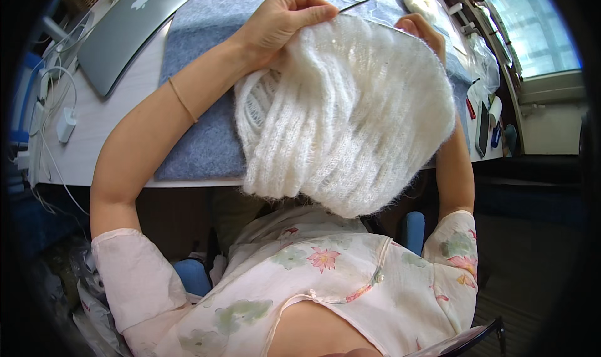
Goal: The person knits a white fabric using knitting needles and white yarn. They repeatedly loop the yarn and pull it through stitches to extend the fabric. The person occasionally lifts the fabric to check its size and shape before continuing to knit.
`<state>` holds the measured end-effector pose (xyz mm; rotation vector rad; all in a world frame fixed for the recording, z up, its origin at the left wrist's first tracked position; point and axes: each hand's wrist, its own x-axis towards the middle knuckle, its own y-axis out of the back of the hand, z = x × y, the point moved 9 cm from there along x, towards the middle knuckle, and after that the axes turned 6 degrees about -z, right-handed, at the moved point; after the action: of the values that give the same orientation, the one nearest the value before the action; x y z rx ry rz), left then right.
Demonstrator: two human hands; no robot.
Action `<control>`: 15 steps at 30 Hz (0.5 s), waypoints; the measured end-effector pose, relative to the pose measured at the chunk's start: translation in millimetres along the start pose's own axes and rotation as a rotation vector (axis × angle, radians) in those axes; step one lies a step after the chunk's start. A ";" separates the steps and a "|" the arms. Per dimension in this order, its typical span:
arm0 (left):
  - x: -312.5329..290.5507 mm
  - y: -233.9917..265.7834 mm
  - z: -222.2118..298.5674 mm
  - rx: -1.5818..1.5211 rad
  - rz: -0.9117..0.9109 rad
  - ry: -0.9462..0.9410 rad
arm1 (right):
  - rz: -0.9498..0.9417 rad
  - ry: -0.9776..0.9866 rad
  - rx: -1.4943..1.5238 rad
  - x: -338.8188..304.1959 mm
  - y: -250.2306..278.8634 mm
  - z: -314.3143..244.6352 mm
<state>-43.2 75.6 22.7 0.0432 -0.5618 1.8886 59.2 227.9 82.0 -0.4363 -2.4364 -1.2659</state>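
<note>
Left hand (282, 22) pinching top edge of fuzzy white knit piece (347, 113), thin needle (354, 6) poking out just past fingertips. Right hand (424, 33) mostly hidden behind fabric, grip can't tell. Knit droops below grip over grey mat (200, 75), toward lap. Looks light, floppy, snaggy; best held at firm edge.

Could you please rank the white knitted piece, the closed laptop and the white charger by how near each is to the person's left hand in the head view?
From the left hand:
1. White knitted piece: pinched in the hand at its top edge.
2. Closed laptop: farther left, on the table's far side.
3. White charger: farthest, near the table's left edge.
</note>
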 end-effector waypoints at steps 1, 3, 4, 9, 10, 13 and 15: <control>5.9 -4.3 0.8 0.027 0.020 0.035 | -0.079 0.001 -0.025 10.8 -6.5 -6.2; 5.6 -4.9 2.1 0.198 0.054 0.083 | -0.084 -0.023 -0.043 22.7 -33.6 -3.7; 2.5 -2.9 -0.9 0.225 0.063 0.117 | -0.084 -0.078 -0.060 21.0 -42.7 6.4; -14.8 -14.9 9.3 0.330 0.107 0.115 | -0.208 0.031 -0.056 29.6 -45.4 -0.4; -15.8 -16.1 14.1 0.389 0.132 0.085 | -0.236 0.068 -0.048 30.7 -45.2 -7.1; -26.9 -27.0 15.4 0.425 0.186 0.035 | -0.197 0.202 0.015 15.4 -36.5 -13.7; -34.2 -32.0 16.6 0.438 0.209 0.011 | -0.183 0.232 0.056 5.4 -29.2 -18.4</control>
<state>-5.3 48.0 38.9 0.2685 -0.1397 2.1845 45.2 197.2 73.3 -0.0478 -2.3475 -1.2392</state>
